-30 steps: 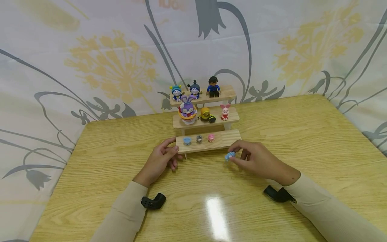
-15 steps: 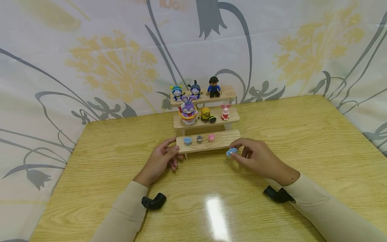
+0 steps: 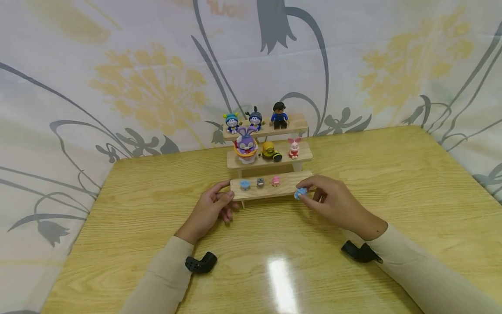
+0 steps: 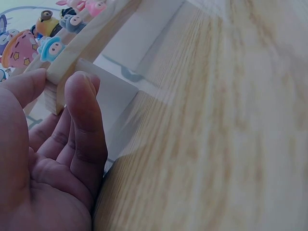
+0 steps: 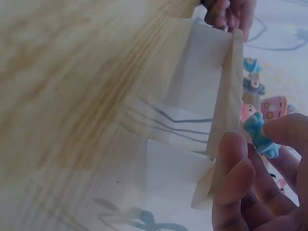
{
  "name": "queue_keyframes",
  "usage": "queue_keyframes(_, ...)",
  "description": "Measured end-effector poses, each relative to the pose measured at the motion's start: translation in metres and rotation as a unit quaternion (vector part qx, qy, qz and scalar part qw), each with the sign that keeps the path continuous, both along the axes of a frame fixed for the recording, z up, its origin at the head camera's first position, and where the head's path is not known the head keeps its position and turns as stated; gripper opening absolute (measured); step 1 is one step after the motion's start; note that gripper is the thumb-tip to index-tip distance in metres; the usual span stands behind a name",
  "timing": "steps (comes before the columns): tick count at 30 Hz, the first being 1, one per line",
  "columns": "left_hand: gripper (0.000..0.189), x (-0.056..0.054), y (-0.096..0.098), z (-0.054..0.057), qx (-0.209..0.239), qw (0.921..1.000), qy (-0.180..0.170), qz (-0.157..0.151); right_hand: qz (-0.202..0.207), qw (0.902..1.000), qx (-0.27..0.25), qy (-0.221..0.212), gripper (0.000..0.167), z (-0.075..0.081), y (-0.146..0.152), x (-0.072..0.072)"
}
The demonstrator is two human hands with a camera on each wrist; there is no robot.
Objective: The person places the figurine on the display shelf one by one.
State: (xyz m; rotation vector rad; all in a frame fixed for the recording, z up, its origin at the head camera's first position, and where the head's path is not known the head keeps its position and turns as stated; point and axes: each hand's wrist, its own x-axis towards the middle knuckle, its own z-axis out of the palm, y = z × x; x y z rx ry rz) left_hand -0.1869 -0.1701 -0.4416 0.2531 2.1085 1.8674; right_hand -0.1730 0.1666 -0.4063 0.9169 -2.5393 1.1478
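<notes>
My right hand (image 3: 333,203) pinches a small light-blue figurine (image 3: 300,193) between thumb and fingertips, at the front edge of the stepped wooden stand's lowest shelf (image 3: 255,192), near its right end. The right wrist view has the same figurine (image 5: 261,135) close beside the board; whether it touches the wood I cannot tell. At the opposite end, my left hand (image 3: 209,209) grips the shelf's left corner, its fingers partly below the board. On that shelf stand a blue figurine (image 3: 245,185), a grey one (image 3: 260,182) and a pink one (image 3: 276,181).
The middle shelf bears a purple rabbit figure (image 3: 245,146), a yellow-and-black figure (image 3: 269,151) and a pink piglet (image 3: 294,148). Two blue-hooded figures and a toy man (image 3: 279,116) occupy the top shelf. A patterned cloth (image 3: 157,78) hangs behind the wooden table (image 3: 219,270).
My right hand has raised the light-blue figurine from in front of the lowest shelf to its front edge. The left hand keeps its place at the left corner. The head view has tilted slightly.
</notes>
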Motion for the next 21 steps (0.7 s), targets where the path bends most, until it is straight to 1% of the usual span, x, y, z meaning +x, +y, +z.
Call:
queue_keyframes(3, 0.056, 0.0, 0.0, 0.0, -0.001, 1.0, 0.0, 0.001, 0.001, 0.9999, -0.001, 0.011, 0.018, 0.001, -0.003, -0.003)
queue_keyframes(10, 0.057, 0.0, 0.001, 0.002, 0.005, 1.0, 0.0, -0.001, -0.008, 0.9998, 0.008, 0.013, 0.019, 0.006, -0.008, -0.006)
queue_keyframes(15, 0.057, 0.001, 0.001, 0.003, 0.006, 1.0, 0.0, -0.004, -0.012, 0.9996, 0.011, 0.023, 0.017, 0.009, -0.012, -0.01)
queue_keyframes(21, 0.057, 0.002, 0.001, 0.004, 0.004, 1.0, -0.001, 0.0, -0.021, 0.9995, 0.02, 0.014, 0.019, 0.012, -0.016, -0.016)
